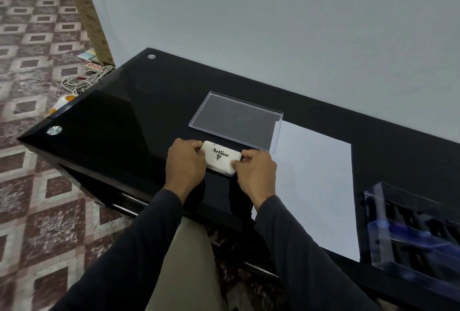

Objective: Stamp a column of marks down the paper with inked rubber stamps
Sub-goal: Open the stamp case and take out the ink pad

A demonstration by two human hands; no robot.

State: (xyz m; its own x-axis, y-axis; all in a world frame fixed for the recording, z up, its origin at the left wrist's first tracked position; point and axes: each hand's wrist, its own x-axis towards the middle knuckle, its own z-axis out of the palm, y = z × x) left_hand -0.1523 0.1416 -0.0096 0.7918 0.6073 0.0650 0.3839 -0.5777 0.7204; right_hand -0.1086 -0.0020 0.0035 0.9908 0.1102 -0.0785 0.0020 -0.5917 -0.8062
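Observation:
A white ink pad case (pixel 221 157) with black lettering on its lid lies shut on the black glass table (pixel 119 121). My left hand (pixel 185 164) grips its left end with curled fingers. My right hand (pixel 256 174) grips its right end, thumb along the near edge. A blank white sheet of paper (pixel 316 186) lies just right of my right hand. A clear plastic box (pixel 413 233) at the far right holds several dark-handled stamps, blurred.
A clear plastic lid (pixel 236 120) lies flat on the table behind the ink pad, its corner touching the paper. The table's near edge runs under my forearms. Cables (pixel 82 81) and a cardboard box (pixel 87 12) are on the patterned floor to the left.

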